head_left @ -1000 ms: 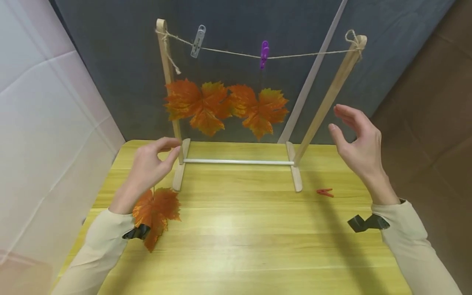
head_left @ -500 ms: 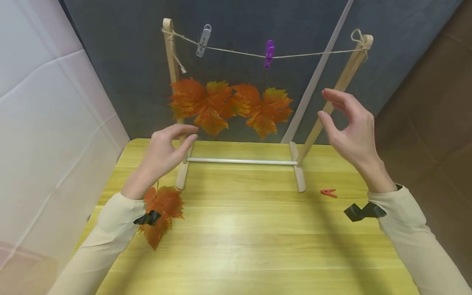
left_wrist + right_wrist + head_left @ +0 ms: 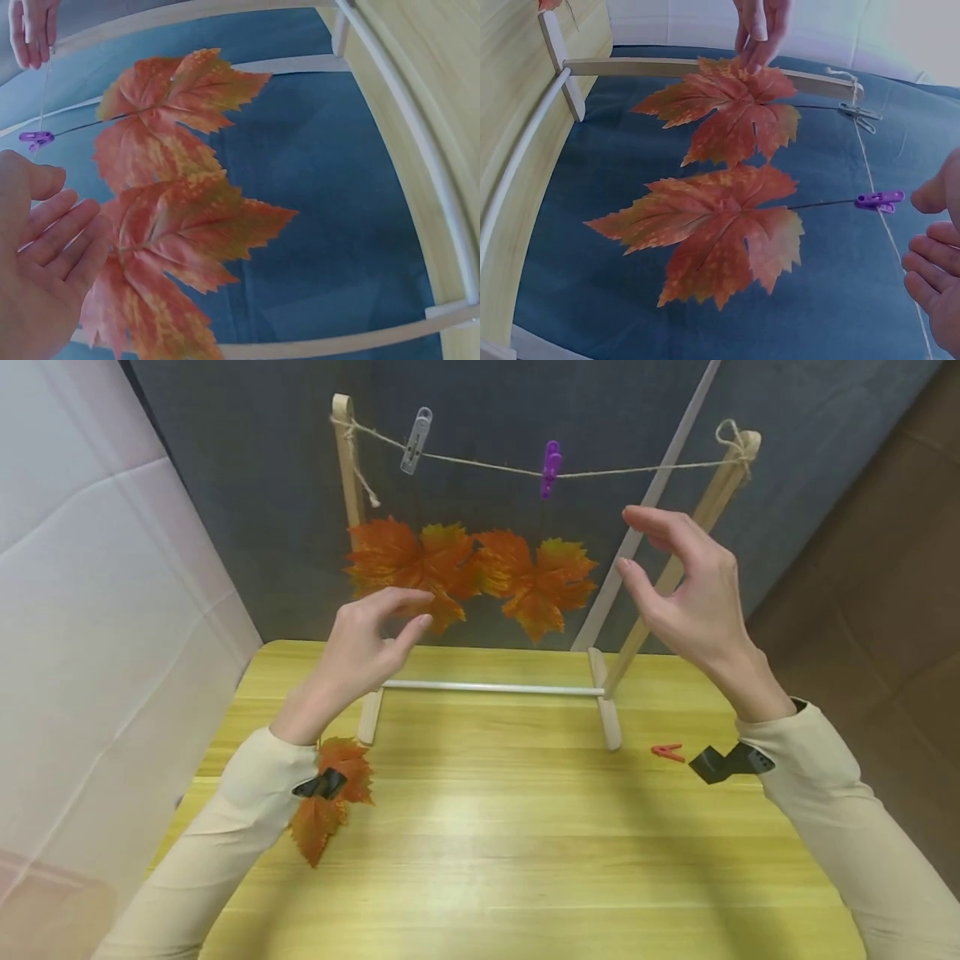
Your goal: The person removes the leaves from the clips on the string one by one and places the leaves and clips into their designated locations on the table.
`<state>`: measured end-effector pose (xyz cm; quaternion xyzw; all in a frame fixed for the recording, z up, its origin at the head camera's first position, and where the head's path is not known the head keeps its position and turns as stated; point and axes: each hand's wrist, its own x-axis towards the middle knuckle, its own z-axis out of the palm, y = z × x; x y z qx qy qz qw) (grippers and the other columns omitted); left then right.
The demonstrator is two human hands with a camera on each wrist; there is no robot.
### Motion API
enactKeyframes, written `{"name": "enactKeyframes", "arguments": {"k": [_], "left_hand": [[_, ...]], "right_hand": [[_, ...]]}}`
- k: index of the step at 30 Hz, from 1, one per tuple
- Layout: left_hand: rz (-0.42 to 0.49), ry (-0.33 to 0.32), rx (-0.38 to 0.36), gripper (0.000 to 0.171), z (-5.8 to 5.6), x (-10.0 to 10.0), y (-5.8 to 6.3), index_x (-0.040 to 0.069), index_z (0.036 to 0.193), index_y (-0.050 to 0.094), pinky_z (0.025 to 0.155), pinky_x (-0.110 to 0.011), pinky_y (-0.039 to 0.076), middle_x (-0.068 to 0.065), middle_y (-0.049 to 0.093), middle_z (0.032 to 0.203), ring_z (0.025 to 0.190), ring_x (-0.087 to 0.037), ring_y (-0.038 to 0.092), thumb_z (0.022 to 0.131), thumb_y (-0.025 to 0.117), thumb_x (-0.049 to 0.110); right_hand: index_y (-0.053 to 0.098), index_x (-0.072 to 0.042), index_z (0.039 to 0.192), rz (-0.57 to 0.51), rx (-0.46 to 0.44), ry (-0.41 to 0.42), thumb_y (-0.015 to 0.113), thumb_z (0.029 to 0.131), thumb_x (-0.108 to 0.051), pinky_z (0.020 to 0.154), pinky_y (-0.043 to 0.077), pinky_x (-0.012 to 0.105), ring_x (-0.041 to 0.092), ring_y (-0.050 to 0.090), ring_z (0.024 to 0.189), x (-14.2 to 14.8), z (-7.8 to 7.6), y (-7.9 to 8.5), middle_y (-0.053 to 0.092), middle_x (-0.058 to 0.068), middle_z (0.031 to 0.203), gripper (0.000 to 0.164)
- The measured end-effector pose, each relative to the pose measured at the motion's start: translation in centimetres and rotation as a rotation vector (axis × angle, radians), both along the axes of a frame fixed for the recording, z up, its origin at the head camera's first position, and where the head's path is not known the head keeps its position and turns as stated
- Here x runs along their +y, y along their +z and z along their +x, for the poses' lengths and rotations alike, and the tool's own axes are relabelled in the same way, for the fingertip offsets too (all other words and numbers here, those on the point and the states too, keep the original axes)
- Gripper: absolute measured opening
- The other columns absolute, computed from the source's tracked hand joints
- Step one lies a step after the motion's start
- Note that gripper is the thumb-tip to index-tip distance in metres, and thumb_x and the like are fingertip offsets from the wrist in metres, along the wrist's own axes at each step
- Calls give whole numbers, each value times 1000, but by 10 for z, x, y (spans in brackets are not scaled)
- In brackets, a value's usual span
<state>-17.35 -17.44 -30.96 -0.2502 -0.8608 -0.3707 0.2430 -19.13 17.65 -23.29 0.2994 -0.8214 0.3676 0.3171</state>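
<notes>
Two orange leaves hang side by side from a string (image 3: 480,464): the left leaf (image 3: 397,556) under a clear grey clothespin (image 3: 417,441), the right leaf (image 3: 536,585) under a purple clothespin (image 3: 551,468). My left hand (image 3: 360,647) is in front of the left leaf's lower part, fingers loosely bent and holding nothing; whether it touches the leaf I cannot tell. My right hand (image 3: 690,589) is raised in front of the right post, thumb and fingers apart with nothing between. In the right wrist view, the purple clothespin (image 3: 879,200) is left of the right hand's fingers (image 3: 930,262).
A wooden frame with a left post (image 3: 348,468), a right post (image 3: 716,497) and a white crossbar (image 3: 491,687) stands at the table's back. A third leaf (image 3: 318,827) lies partly under the left forearm. A red clothespin (image 3: 666,752) lies on the table (image 3: 480,827) at the right.
Both hands have risen and moved inward, the left to the right in front of the left leaf, the right to the left. The view has shifted slightly. Leaves and clothespins stay in place.
</notes>
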Motion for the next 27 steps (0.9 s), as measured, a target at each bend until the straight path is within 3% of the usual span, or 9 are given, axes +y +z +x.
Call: {"name": "enactKeyframes", "arguments": {"k": [6, 12, 18, 24, 27], "left_hand": [[12, -40, -9, 29, -7, 10, 10, 4, 125, 70, 95, -50, 55, -13, 73, 121, 112, -32, 69, 97, 69, 12], [37, -57, -18, 29, -13, 21, 16, 3, 125, 70, 93, -49, 55, -16, 73, 118, 106, -31, 70, 97, 68, 11], [-14, -45, -50, 31, -22, 35, 26, 6, 127, 69, 92, -44, 53, -12, 72, 123, 101, -27, 69, 99, 67, 17], [-24, -50, -56, 32, -30, 41, 34, 5, 129, 68, 88, -46, 55, -13, 72, 123, 87, -27, 72, 100, 65, 18], [-14, -49, -76, 33, -35, 42, 36, 4, 130, 67, 92, -45, 55, -13, 71, 125, 93, -26, 72, 100, 64, 18]], "right_hand": [[65, -4, 131, 7, 6, 29, 71, 91, -9, 108, 46, 23, 21, 63, 123, -12, -5, 11, 69, 7, 131, 41], [61, 1, 135, 34, 23, 70, 71, 92, -8, 109, 46, 26, 23, 61, 127, -22, -13, 15, 65, 13, 135, 45], [59, 1, 137, 50, 16, 69, 71, 91, -8, 109, 47, 30, 23, 60, 128, -30, -21, 20, 64, 14, 137, 48], [58, 1, 138, 94, -1, 58, 69, 93, -10, 110, 47, 32, 22, 58, 131, -36, -26, 34, 63, 12, 139, 48], [58, -2, 139, 108, -31, 56, 68, 93, -13, 111, 46, 29, 20, 57, 132, -41, -28, 43, 62, 10, 141, 48]]}}
